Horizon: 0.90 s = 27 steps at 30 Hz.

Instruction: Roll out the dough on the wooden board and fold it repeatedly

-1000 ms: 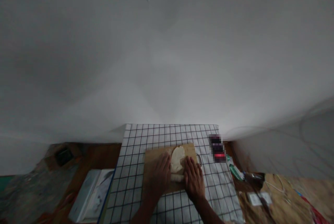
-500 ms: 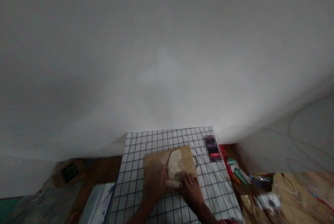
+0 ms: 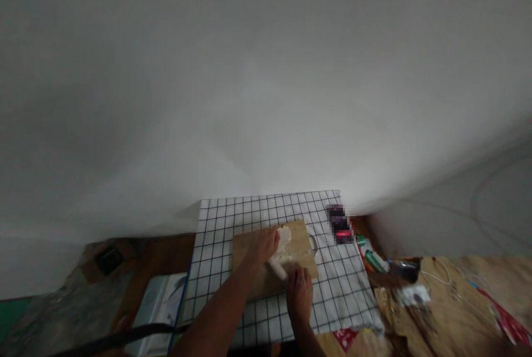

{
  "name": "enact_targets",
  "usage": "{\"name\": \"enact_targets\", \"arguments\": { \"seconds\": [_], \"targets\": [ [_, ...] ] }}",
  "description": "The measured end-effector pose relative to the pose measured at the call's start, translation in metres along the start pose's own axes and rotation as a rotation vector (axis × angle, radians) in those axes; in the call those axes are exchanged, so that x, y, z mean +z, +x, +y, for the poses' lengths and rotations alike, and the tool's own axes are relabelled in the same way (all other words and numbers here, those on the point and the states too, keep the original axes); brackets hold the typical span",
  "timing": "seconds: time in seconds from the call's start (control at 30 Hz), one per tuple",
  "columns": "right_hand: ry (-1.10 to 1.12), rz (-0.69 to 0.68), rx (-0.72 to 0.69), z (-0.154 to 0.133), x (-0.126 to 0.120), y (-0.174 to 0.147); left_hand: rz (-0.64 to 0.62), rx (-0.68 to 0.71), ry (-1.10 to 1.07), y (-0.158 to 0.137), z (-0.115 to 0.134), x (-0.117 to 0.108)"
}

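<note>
A pale rolling pin [image 3: 277,268] lies aslant over the wooden cutting board [image 3: 306,246], its left end farther from me. My left hand [image 3: 266,245] is closed around that far end, beside the dough. Closed fingers of my right hand [image 3: 298,285] hold the near end at the board's front edge. A flattened piece of white dough [image 3: 284,238] lies on the board beyond the pin, partly hidden by my left hand and the pin.
A checked cloth [image 3: 224,213] covers the table. A metal ring-shaped handle [image 3: 314,245] shows at the board's right edge. A pixelated dark object [image 3: 339,224] lies at the table's right. Packets [image 3: 376,260] and cables clutter the right side; a pale wall [image 3: 257,96] rises behind.
The rolling pin has turned from nearly level to a slant. My left hand has moved forward and right, over part of the dough; my right hand sits nearer the board's front edge.
</note>
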State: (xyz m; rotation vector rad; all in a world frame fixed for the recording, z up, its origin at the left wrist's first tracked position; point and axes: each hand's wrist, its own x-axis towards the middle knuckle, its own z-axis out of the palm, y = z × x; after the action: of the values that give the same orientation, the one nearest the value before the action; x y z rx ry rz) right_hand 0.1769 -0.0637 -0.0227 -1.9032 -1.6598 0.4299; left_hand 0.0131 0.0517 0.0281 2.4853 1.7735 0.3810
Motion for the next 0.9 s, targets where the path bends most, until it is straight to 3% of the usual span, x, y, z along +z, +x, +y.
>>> {"name": "enact_targets", "arguments": {
  "seconds": [0.13,0.27,0.33,0.47,0.9],
  "targets": [
    [-0.194,0.034,0.048,-0.004,0.004,0.0,-0.086,-0.042,-0.028,0.005,-0.001,0.008],
    [-0.208,0.069,-0.079,-0.001,0.009,-0.002,-0.082,-0.067,-0.034,0.013,-0.002,0.01],
    [-0.224,0.05,-0.133,0.002,0.013,-0.004,-0.046,0.023,-0.038,0.014,-0.003,0.01],
    [-0.277,-0.038,-0.112,0.004,0.017,-0.009,-0.037,0.18,-0.07,0.016,-0.01,0.01],
    [-0.329,-0.09,-0.07,-0.004,0.016,-0.005,-0.066,0.12,-0.143,0.007,-0.029,0.018]
  ]
}}
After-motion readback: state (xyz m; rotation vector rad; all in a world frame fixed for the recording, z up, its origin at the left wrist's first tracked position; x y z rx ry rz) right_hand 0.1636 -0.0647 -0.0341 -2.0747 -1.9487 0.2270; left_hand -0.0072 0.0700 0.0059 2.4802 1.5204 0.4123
